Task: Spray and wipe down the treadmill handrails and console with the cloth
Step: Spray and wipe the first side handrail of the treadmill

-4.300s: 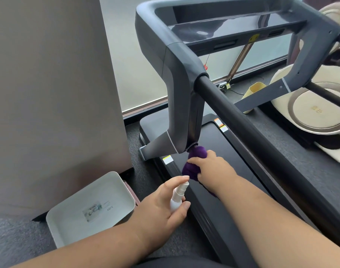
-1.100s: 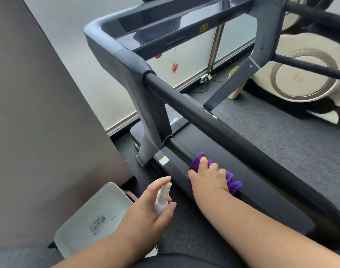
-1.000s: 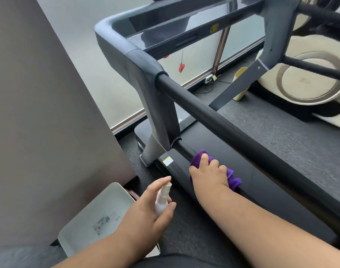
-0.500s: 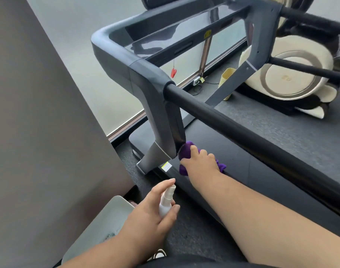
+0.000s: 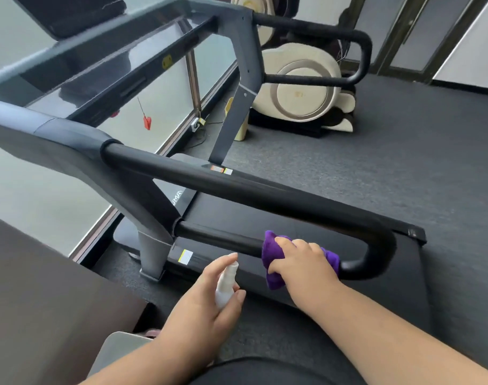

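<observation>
A dark carpet (image 5: 376, 173) fills the right and lower parts of the frame. On it, running from the upper left to the lower right, stands the treadmill (image 5: 143, 168), its grey frame rising at the left and its black deck (image 5: 306, 279) lying low at centre right. The console (image 5: 104, 68) sits at the upper left, blurred, with a red clip (image 5: 147, 122) hanging under it. A cream machine (image 5: 301, 87) stands at top centre, behind the treadmill's far post. A brown panel (image 5: 43, 301) takes the lower left corner.

The near handrail (image 5: 251, 195) is a black loop: its upper bar crosses the middle of the frame, bends round at the right, and comes back as a lower bar (image 5: 218, 237) towards the post.

The right hand (image 5: 301, 262), at lower centre, presses the purple cloth (image 5: 273, 254) onto the lower bar near the bend, fingers curled over the cloth and clamping it against the bar. The cloth bunches out to the left of the knuckles and below them.

The left hand (image 5: 206, 307), just left of it and apart from the treadmill, grips a small white spray bottle (image 5: 226, 284), fingers wrapped round its body, forefinger raised beside the nozzle.
</observation>
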